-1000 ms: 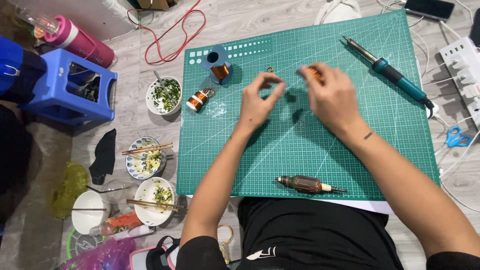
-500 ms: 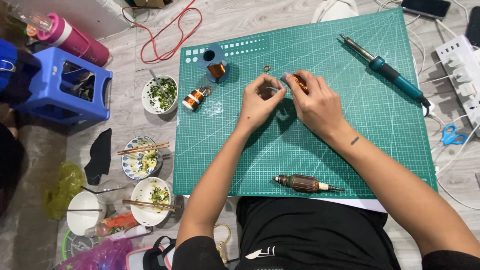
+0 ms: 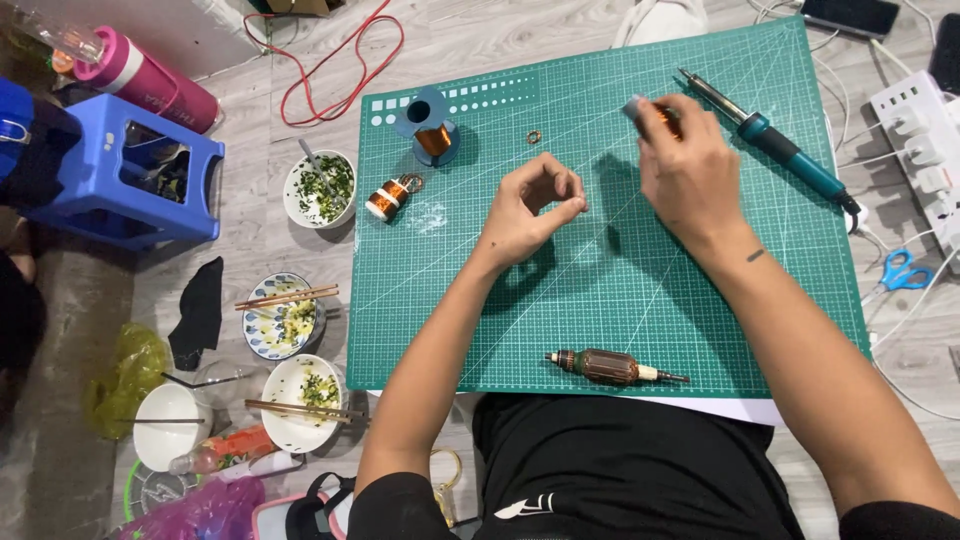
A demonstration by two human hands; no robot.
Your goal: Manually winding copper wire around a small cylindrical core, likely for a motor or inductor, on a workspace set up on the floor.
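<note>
A person sits at a big green cutting mat (image 3: pixel 600 290) that lies on the floor. The left hand (image 3: pixel 530 205) hovers over the middle of the mat with its fingers (image 3: pixel 572 208) curled and the tips pressed together, maybe on a thin wire, but I cannot tell. The right hand (image 3: pixel 690 170) is above the mat too, and its fingers pinch a small orange and grey part (image 3: pixel 650 112) to keep it off the mat. A blue-handled soldering iron (image 3: pixel 775 145) lies just beside that hand. A small copper wire spool (image 3: pixel 387 198) sits at the mat's left edge. A brown motor rotor (image 3: pixel 610 367) rests near the mat's bottom edge.
</note>
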